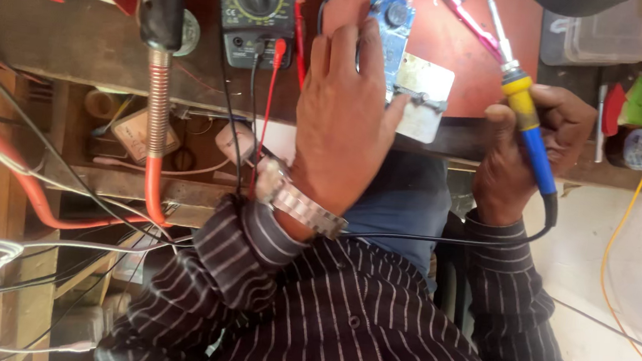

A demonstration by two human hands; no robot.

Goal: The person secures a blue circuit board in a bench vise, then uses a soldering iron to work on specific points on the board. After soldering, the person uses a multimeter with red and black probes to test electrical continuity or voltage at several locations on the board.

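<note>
My left hand [342,120] grips a blue circuit board [390,32] fixed to a silvery metal plate [427,97], holding it over the reddish bench top [456,57]. A metal watch sits on that wrist. My right hand [521,151] is closed around the blue and yellow handle of a soldering iron [528,117]. Its metal tip points up and to the left, a short way right of the board and not touching it. The iron's black cord runs down past my right wrist.
A black multimeter [254,12] with red and black leads lies left of the board. A pink tool [468,19] rests on the bench. Clear plastic boxes [609,31] stand at top right. An orange flexible arm [157,127], tangled wires and wooden shelving fill the left side.
</note>
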